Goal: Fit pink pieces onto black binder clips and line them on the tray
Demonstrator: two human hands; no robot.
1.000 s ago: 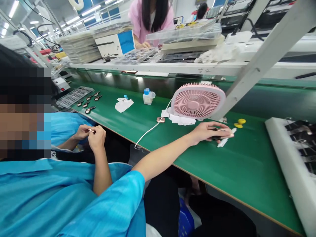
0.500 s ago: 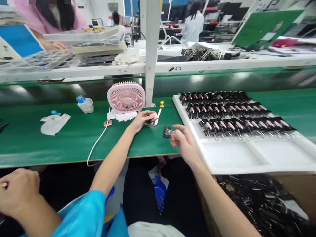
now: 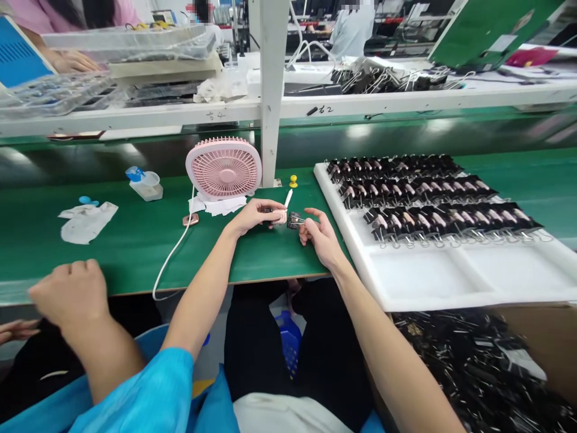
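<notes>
My left hand (image 3: 253, 216) is closed on a small pink part (image 3: 280, 217) above the green bench. Something dark shows between its fingers at the part's left end, too small to make out. My right hand (image 3: 321, 234) pinches a black binder clip (image 3: 294, 221) by its wire handles, index finger raised. The clip's jaw is at the right end of the pink part; whether it grips it I cannot tell. Just behind them lies a white pen-like stick (image 3: 288, 197).
A white foam tray (image 3: 383, 270) holds rows of clipped pink parts (image 3: 451, 222) on the right. Below it is a box of loose binder clips (image 3: 451, 361). A pink fan (image 3: 224, 170) stands behind my left hand. A co-worker's arm (image 3: 85, 313) is at left.
My right hand has brought the binder clip left and up to the pink part. The co-worker's fist at left has moved right and up, to the bench edge.
</notes>
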